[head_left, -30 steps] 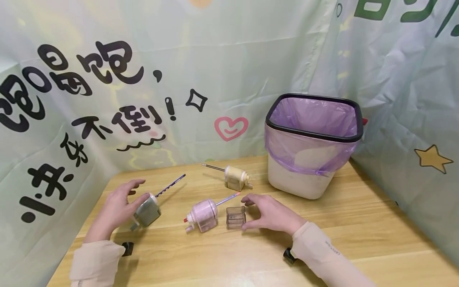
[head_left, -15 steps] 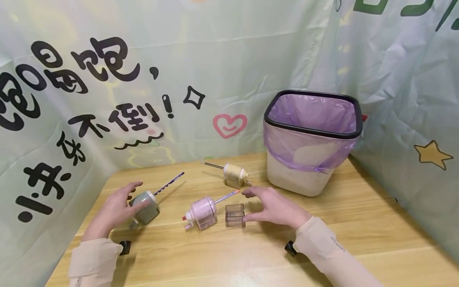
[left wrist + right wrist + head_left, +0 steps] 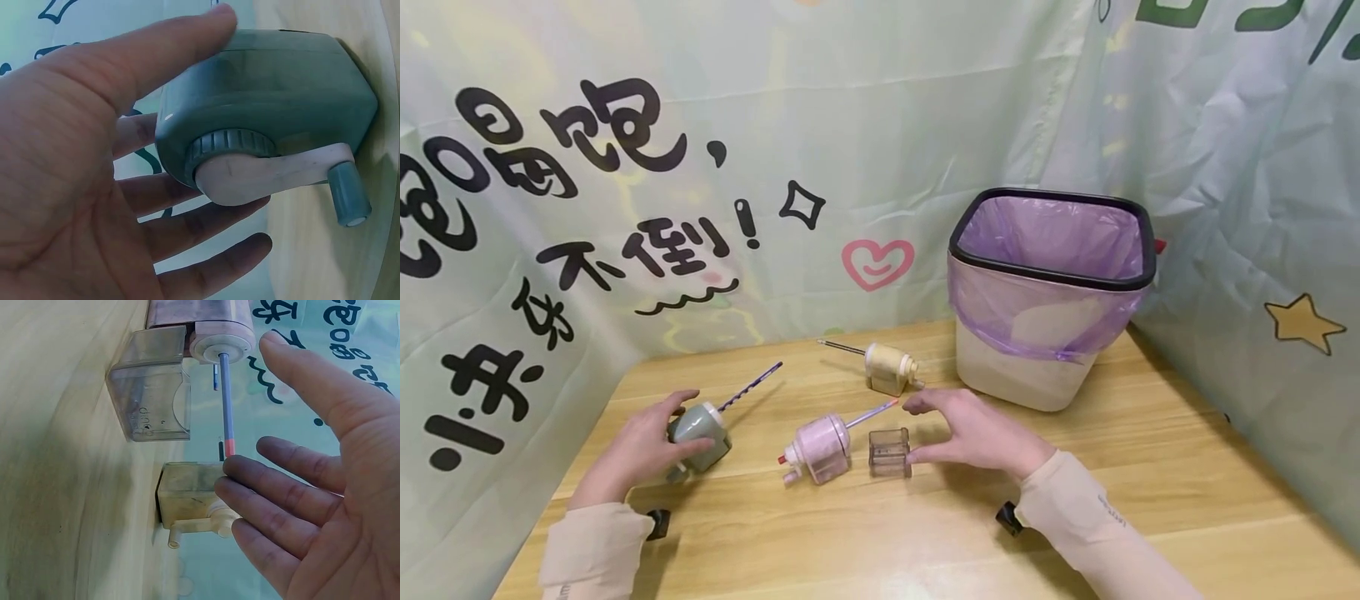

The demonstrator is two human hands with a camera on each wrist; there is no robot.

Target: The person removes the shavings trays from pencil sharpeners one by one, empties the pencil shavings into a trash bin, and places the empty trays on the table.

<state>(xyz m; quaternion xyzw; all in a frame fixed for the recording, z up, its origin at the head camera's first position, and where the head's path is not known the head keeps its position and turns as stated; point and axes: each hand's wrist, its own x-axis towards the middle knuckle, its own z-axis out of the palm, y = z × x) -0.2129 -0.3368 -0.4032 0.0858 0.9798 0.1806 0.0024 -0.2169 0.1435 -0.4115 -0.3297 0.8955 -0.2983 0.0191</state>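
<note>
A grey-green crank pencil sharpener (image 3: 703,437) stands at the left with a dark patterned pencil (image 3: 751,386) in it. My left hand (image 3: 643,442) is around it, thumb over its near side and fingers spread on the far side. The left wrist view shows its pale crank (image 3: 269,175) and those fingers extended rather than curled. A pink pencil sharpener (image 3: 822,450) with a blue pencil (image 3: 872,412) sits in the middle. Right of it lies a smoky see-through plastic box (image 3: 889,452). My right hand (image 3: 973,433) is beside this box, fingers loosely spread and holding nothing, thumb tip at its edge.
A cream pencil sharpener (image 3: 889,369) with a dark pencil (image 3: 841,347) stands farther back. At the back right is a white bin (image 3: 1015,371) with a purple liner and black rim. Printed cloth (image 3: 880,167) hangs behind the wooden table (image 3: 820,542).
My left thumb has come down across the grey-green sharpener's near side. My right hand has shifted slightly away from me beside the plastic box. The head view has tilted a little.
</note>
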